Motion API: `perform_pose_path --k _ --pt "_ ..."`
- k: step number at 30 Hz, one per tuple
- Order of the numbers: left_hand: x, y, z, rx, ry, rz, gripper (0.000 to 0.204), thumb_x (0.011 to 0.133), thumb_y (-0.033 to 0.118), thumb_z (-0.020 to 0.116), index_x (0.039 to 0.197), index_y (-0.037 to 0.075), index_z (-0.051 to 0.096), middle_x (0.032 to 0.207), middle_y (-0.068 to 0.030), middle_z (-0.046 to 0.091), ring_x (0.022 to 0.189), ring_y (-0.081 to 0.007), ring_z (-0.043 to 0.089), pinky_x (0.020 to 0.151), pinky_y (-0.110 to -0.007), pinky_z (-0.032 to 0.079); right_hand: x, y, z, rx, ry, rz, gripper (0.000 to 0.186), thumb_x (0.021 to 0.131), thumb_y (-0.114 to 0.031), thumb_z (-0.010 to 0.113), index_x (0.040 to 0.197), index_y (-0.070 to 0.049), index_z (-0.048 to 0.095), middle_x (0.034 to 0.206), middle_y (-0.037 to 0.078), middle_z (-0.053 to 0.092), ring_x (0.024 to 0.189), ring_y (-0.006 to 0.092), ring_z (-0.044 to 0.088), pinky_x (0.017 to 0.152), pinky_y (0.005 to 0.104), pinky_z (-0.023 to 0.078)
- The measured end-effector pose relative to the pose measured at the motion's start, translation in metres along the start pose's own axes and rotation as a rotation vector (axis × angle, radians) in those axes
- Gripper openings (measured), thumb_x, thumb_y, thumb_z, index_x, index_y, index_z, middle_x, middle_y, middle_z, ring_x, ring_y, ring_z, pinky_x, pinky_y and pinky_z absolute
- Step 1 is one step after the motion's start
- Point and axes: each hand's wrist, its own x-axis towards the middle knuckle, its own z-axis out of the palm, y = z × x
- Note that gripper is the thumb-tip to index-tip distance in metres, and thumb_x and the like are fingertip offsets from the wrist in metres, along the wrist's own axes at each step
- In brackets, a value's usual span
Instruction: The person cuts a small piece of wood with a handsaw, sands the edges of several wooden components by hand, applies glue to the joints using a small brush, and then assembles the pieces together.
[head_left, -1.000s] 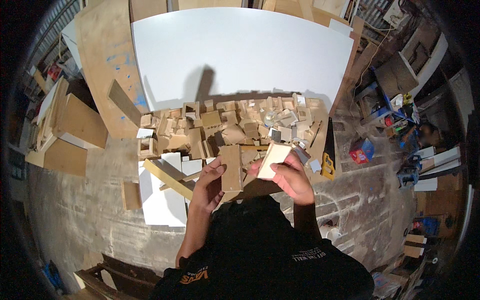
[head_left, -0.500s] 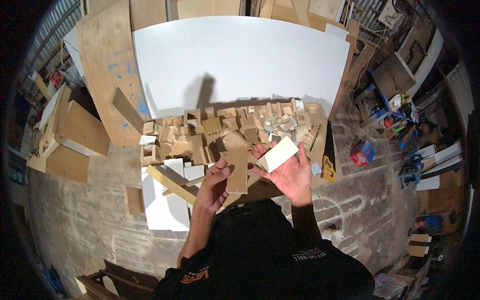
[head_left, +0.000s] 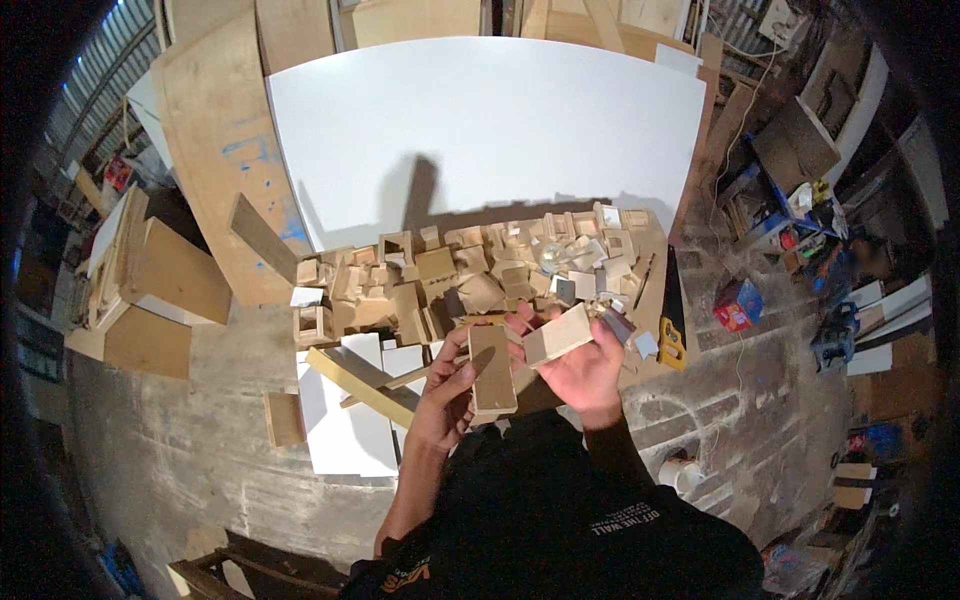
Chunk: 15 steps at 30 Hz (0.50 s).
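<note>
My left hand (head_left: 447, 393) is closed around a rectangular brown wood piece (head_left: 492, 372), with the thumb along its left edge. Close beside it, my right hand (head_left: 590, 372) grips a paler rectangular wood piece (head_left: 562, 336), the thumb at its right end. Both pieces are held up in front of my chest, above the near edge of a bench. Beyond them lies a crowded heap of small wood offcuts (head_left: 405, 305), some shaped like little open boxes.
A large white panel (head_left: 500, 130) stands behind the heap. To the right lies a handsaw with a yellow handle (head_left: 671, 345). At the left, a long wood strip (head_left: 355, 383) crosses white sheets (head_left: 345, 445). Wooden cabinets (head_left: 165, 290) stand farther left.
Both wood pieces have been tilted and now sit closer together. The right one has turned from a bright face to a duller one. My head view has shifted slightly.
</note>
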Motion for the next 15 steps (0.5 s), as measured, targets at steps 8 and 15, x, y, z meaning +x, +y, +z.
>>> perform_pose_path --k 8,15 --pt "0.019 0.002 0.029 -0.033 0.100 0.050 0.070 0.085 0.036 0.074 0.140 0.005 0.042 0.116 -0.0177 0.066 0.096 -0.0200 0.070 0.059 -0.022 0.059 0.003 -0.005 -0.029 0.175 0.053 -0.015 0.046 0.095 -0.037 0.054 0.115 0.004 0.058 0.130 0.025 0.053 0.133 0.0411 0.043 0.109 0.0554 0.037" --pt "0.043 0.001 0.037 -0.154 -0.062 -0.043 0.065 0.086 0.019 0.074 0.141 0.006 0.041 0.121 -0.0168 0.063 0.105 -0.0199 0.067 0.079 -0.023 0.059 0.006 -0.028 -0.069 0.388 0.158 0.050 0.052 0.098 -0.040 0.048 0.115 0.008 0.059 0.124 0.028 0.058 0.130 0.0482 0.044 0.110 0.0532 0.039"
